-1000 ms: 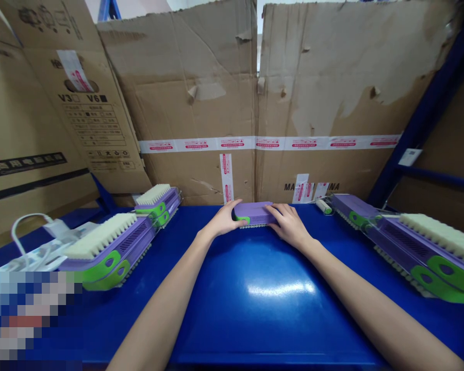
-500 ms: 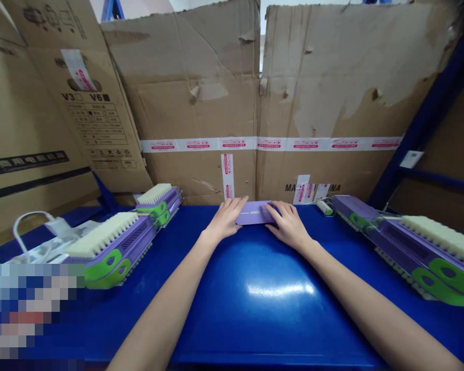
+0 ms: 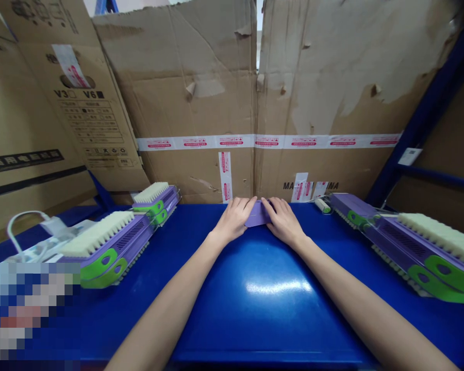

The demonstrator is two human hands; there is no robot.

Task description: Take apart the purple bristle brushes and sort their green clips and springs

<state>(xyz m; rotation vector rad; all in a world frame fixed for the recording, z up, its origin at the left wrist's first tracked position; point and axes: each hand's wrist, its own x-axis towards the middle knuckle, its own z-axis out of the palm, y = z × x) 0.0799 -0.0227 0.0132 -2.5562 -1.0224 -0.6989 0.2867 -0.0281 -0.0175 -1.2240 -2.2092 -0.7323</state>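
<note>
Both my hands are on a small purple box [image 3: 258, 214] near the back of the blue table. My left hand [image 3: 237, 220] has its fingers curled over the box's left part. From the other side my right hand [image 3: 283, 217] grips the right part, its thumb at the lower edge. The hands are close together and cover the box's ends, so only its middle shows. A plain purple face slants toward me, with no lettering legible on it.
Purple and green brush-like items with cream bristles [image 3: 100, 234] lie at left; similar purple items [image 3: 406, 239] lie at right. A small pale green object [image 3: 322, 205] rests back right. A white cable [image 3: 15, 224] loops at far left. Cardboard panels [image 3: 201, 113] wall the back of the table [image 3: 224, 319].
My hands have come closer together on the box. The box has turned, and the white lettering that faced me is no longer visible.
</note>
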